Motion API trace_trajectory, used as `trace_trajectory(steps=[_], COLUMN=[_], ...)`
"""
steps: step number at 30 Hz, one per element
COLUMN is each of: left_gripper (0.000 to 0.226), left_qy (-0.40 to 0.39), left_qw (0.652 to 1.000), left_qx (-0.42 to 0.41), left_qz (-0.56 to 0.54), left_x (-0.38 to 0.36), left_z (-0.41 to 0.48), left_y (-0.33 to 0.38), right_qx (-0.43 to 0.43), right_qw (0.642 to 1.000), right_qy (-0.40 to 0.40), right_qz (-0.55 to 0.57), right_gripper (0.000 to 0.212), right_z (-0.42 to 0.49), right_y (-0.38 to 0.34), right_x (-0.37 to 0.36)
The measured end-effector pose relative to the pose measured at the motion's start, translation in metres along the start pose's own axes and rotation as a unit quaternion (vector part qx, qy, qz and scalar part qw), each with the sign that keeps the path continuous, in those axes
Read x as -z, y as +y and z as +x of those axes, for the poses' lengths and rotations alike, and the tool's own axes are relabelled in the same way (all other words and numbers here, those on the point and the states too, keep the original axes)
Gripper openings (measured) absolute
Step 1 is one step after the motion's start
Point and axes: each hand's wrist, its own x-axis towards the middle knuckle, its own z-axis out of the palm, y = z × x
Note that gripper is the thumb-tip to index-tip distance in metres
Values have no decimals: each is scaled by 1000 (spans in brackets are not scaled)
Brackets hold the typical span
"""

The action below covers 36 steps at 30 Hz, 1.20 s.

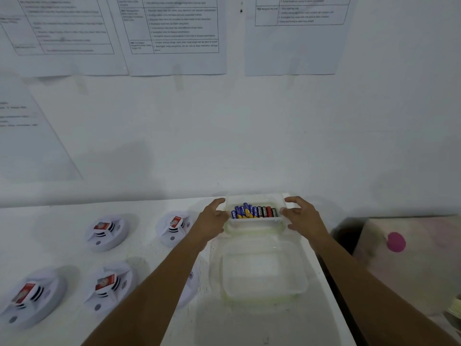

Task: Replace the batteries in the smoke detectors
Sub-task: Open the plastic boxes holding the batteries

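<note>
A clear plastic box (254,222) holding several blue and black-red batteries (254,211) stands at the back of the white table, against the wall. My left hand (214,216) grips its left side and my right hand (300,214) grips its right side. Several white round smoke detectors with red labels lie on the table to the left: one at the back left (107,232), one beside my left wrist (173,228), one at the front left (32,297), one in the front middle (109,285). Another detector (190,275) is mostly hidden under my left forearm.
An empty clear plastic container (264,270) sits in front of the battery box. The table's right edge (321,265) drops to a dark gap. Beyond it lies a pale cloth with a pink spot (396,242). Printed sheets (174,33) hang on the white wall.
</note>
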Motion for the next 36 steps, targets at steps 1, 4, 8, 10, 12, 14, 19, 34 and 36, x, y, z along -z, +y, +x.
trace_trajectory(steps=[1,4,8,10,12,14,19,34,36], left_gripper=[44,45,54,52,47,41,46,53,53], left_qy=[7,14,49,89,121,127,110,114,111], left_qw=[1000,1000,997,992,985,979,972,973,971], left_qx=[1,2,-21,-57,-95,-132,-170,-161,-163], left_qz=[3,16,57,74,81,92,116,120,133], left_x=[-1,-2,-4,-5,-9,-14,-34,-60,-62], left_z=[2,4,-8,-23,-41,-57,-100,-109,-103], left_y=[1,3,6,7,3,-6,-36,-60,-56], right_qx=[-1,-5,16,45,77,99,132,153,143], right_qw=[1000,1000,998,995,993,992,988,983,985], right_qy=[3,4,10,43,58,50,28,68,63], right_qz=[4,-1,-57,-78,-72,-64,-78,-78,-73], right_gripper=[29,30,36,34,26,19,22,48,44], right_z=[1,4,-2,-15,-34,-56,-106,-132,-126], right_y=[-1,-1,-3,-4,-4,-1,24,51,49], right_x=[0,1,5,7,11,12,9,-17,-14])
